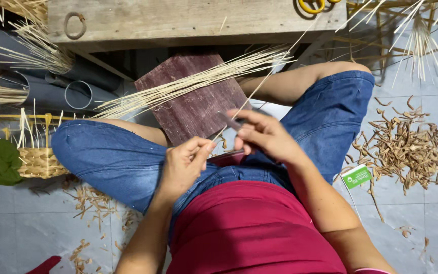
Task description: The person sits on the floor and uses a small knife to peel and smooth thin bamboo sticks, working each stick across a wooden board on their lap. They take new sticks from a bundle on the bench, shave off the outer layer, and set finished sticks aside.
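Head view looks down on a cross-legged lap. Left hand [183,165] pinches a thin cane strip [259,86] that runs off toward one o'clock; right hand [264,137] closes on a small blade [230,122] laid against it, braced over the dark wooden board [193,99]. Shavings [406,147] lie at three o'clock.

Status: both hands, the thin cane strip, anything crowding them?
Left hand pinches thin cane strip. Right hand grips dark blade against it. Cane bundle lies beside, apart.

L hand [182,165] pinches thin strip [259,86]; R hand [264,136] grips knife [230,122].
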